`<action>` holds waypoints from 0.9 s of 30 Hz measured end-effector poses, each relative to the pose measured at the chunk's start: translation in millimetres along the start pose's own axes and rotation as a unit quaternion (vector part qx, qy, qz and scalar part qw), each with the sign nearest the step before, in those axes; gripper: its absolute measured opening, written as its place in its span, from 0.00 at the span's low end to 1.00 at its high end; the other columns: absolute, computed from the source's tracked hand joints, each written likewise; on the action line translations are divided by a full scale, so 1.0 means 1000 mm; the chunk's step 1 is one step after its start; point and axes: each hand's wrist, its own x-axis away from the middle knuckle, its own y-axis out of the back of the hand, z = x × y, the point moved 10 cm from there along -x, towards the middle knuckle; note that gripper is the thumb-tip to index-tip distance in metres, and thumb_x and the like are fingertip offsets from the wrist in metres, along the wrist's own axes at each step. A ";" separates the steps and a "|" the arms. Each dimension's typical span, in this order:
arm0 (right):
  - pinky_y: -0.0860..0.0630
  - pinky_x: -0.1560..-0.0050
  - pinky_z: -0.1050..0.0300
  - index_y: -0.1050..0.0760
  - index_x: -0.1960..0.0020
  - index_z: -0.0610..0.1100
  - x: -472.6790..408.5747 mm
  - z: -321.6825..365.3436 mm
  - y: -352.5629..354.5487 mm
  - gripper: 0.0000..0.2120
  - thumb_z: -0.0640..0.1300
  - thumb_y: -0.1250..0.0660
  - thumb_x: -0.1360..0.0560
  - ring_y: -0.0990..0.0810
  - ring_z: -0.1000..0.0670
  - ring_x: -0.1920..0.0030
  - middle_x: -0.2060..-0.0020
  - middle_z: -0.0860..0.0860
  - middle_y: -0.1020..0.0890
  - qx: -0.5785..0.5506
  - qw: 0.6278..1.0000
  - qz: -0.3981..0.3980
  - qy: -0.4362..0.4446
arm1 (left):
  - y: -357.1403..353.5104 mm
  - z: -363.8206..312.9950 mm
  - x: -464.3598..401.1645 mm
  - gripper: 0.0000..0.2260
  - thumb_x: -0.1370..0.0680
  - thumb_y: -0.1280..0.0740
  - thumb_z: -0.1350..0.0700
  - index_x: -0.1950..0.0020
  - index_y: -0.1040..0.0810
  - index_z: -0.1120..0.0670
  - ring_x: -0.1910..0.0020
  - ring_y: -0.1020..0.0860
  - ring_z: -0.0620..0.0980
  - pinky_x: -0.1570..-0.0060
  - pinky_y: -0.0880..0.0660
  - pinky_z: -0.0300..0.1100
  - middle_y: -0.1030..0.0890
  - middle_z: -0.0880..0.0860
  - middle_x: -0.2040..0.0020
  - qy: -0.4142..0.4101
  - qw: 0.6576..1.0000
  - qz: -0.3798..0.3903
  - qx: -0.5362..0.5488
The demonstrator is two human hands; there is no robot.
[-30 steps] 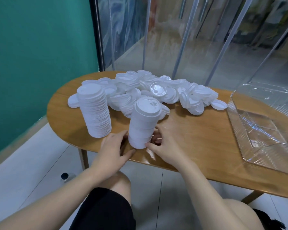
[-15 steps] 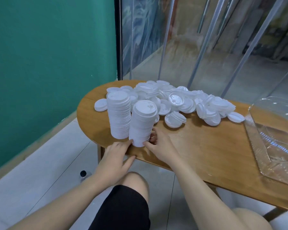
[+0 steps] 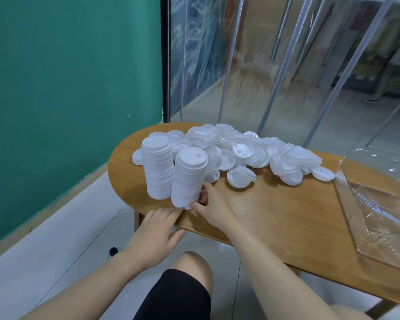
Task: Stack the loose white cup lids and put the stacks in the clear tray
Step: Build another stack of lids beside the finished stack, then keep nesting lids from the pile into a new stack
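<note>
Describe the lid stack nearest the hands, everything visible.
The near lid stack is a tall column of nested white lids that look like thin plastic, with a round embossed lid on top. It leans slightly, standing on the wooden table near the front edge, beside the second stack. The left hand touches its base with its fingertips; the right hand cups its lower right side.

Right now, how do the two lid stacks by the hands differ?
The near stack leans and sits at the table edge, both hands at its base; the far stack stands straighter, untouched, further in. The near stack looks slightly shorter. Both are white lids, outside the clear tray.
</note>
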 end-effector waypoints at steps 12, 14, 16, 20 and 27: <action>0.28 0.53 0.60 0.22 0.39 0.48 0.012 -0.094 0.138 0.18 0.53 0.24 0.24 0.22 0.58 0.57 0.54 0.57 0.20 -0.012 0.974 -0.219 -0.065 | -0.044 -0.079 -0.040 0.23 0.16 0.42 0.39 0.26 0.24 0.48 0.29 0.28 0.44 0.30 0.29 0.46 0.25 0.44 0.28 -0.105 0.994 0.018 0.022; 0.25 0.50 0.60 0.23 0.35 0.47 0.008 -0.113 0.150 0.24 0.57 0.24 0.25 0.22 0.58 0.52 0.47 0.55 0.20 -0.017 0.971 -0.223 -0.084 | -0.050 -0.091 -0.064 0.25 0.16 0.42 0.37 0.23 0.28 0.46 0.26 0.33 0.41 0.26 0.33 0.44 0.29 0.42 0.24 -0.088 0.994 0.015 0.057; 0.21 0.42 0.56 0.27 0.28 0.46 -0.005 -0.126 0.151 0.34 0.62 0.24 0.27 0.21 0.56 0.45 0.38 0.53 0.21 -0.019 0.976 -0.197 -0.094 | -0.055 -0.096 -0.093 0.27 0.17 0.41 0.36 0.20 0.32 0.45 0.23 0.36 0.40 0.23 0.37 0.45 0.32 0.41 0.22 -0.064 0.993 -0.002 0.098; 0.30 0.42 0.68 0.31 0.23 0.43 -0.031 -0.135 0.152 0.39 0.60 0.24 0.27 0.24 0.60 0.45 0.40 0.49 0.20 -0.027 0.981 -0.169 -0.091 | -0.063 -0.108 -0.146 0.29 0.18 0.34 0.43 0.19 0.34 0.48 0.19 0.42 0.45 0.19 0.49 0.43 0.35 0.47 0.19 -0.080 0.990 -0.038 0.106; 0.27 0.39 0.64 0.24 0.31 0.51 -0.058 -0.143 0.149 0.27 0.56 0.22 0.26 0.22 0.64 0.44 0.48 0.65 0.20 -0.057 0.986 -0.146 -0.057 | -0.072 -0.090 -0.184 0.24 0.20 0.29 0.50 0.25 0.27 0.56 0.25 0.33 0.53 0.24 0.45 0.44 0.27 0.53 0.27 -0.017 0.995 -0.081 0.056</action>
